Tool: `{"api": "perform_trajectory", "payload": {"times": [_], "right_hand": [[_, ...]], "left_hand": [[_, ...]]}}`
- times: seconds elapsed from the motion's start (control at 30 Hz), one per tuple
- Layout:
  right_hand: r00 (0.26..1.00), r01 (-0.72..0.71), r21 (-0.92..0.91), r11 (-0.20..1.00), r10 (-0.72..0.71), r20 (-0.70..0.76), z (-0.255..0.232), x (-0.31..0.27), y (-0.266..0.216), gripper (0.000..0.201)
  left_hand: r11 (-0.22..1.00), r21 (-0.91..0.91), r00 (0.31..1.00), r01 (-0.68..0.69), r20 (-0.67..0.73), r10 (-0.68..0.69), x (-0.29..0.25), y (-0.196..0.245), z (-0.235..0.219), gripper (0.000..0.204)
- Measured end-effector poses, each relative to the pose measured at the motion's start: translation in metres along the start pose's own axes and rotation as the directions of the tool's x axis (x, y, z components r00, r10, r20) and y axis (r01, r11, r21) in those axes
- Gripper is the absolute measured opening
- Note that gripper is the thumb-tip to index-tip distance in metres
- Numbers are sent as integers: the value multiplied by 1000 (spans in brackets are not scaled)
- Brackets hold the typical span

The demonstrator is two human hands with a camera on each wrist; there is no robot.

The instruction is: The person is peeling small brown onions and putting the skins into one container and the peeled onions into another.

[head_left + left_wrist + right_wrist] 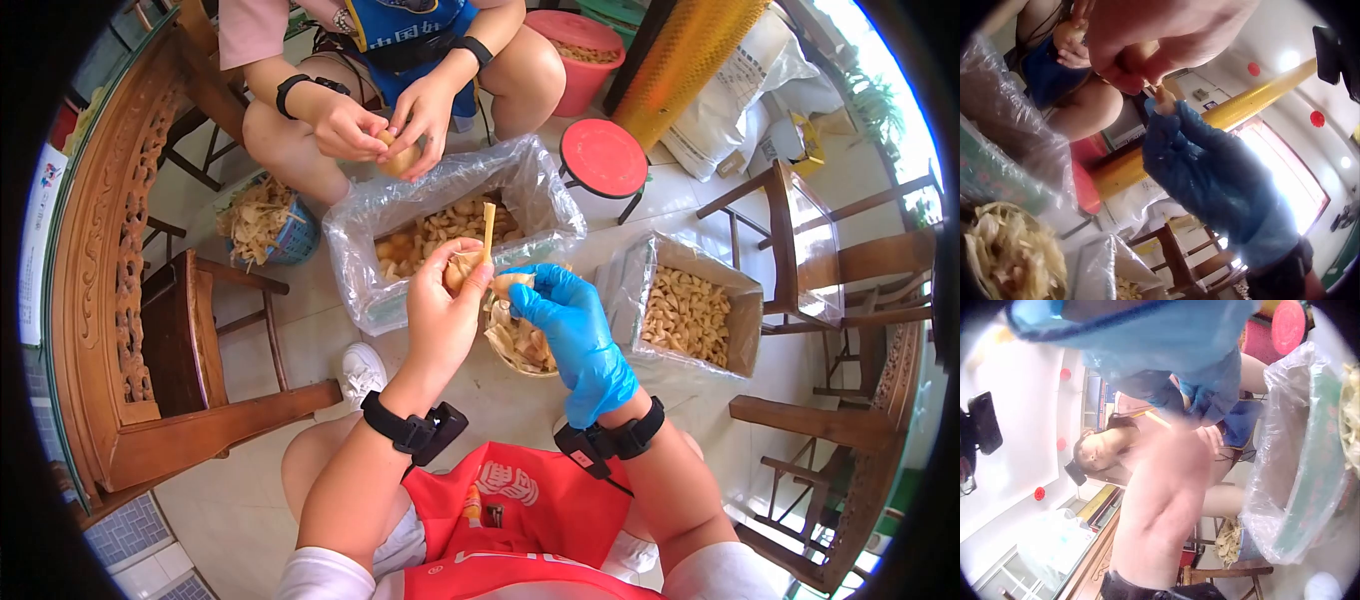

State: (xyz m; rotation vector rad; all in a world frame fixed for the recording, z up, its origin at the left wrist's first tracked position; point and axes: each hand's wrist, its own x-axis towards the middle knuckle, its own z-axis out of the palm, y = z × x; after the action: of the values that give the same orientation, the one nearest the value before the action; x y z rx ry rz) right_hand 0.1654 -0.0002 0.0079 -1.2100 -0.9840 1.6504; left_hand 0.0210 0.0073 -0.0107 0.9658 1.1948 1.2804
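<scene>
Across the lap, a red apron (540, 505) is worn, and black straps (408, 430) are fastened round both wrists. Above it, a pale bulb (461, 268) with an upright stalk (488, 228) is held in the bare left hand (445, 312), pinched between the thumb and the bent fingers. Just beside the bulb, a pale piece (508, 284) is pinched between the fingertips of the right hand (572, 330), which is covered by a blue glove; whether the piece is joined to the bulb cannot be told. Below the hands, a round basket (530, 374) is filled with papery peelings (513, 340).

Beyond this basket, a crate (1319, 450) is lined with clear plastic (360, 290), and loose bulbs (458, 224) are heaped inside. To the right, a plastic-lined box (624, 300) is partly filled with pale cloves (687, 315); to the left, a blue tub (292, 237) is heaped with more peelings.

Across the crate, another bulb (404, 160) is held between the two hands of a second person (527, 75), by whom a blue apron (412, 28) is worn. Near that person's knee, a red-topped stool (604, 157) is placed, with a pink bucket (575, 90) behind it. Farther off, white sacks (715, 115) are piled beside a golden column (690, 65).
</scene>
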Motion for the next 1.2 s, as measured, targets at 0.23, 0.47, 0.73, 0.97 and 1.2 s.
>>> {"api": "perform_trajectory", "payload": {"times": [0.23, 0.47, 0.73, 0.97, 1.2], "right_hand": [[1000, 15, -42, 999, -15, -18, 1, 1, 8, 19], [995, 54, -54, 997, -58, -75, 5, 1, 14, 17], [977, 161, -149, 976, -179, -115, -1, -4, 18, 20], [977, 93, -245, 965, -136, -164, -8, 5, 13, 25], [976, 143, -245, 959, -178, -128, -5, 3, 18, 24]], "left_hand": [[968, 234, 993, -93, -44, 106, -1, -4, 2, 22], [937, 310, 982, -159, -48, 182, 2, -5, 0, 20], [997, 80, 995, 19, -97, -11, 16, -4, -23, 23], [910, -48, 898, 412, 191, -397, 0, 7, -14, 36], [951, 103, 906, 292, 288, -310, -1, 6, -12, 29]]}}
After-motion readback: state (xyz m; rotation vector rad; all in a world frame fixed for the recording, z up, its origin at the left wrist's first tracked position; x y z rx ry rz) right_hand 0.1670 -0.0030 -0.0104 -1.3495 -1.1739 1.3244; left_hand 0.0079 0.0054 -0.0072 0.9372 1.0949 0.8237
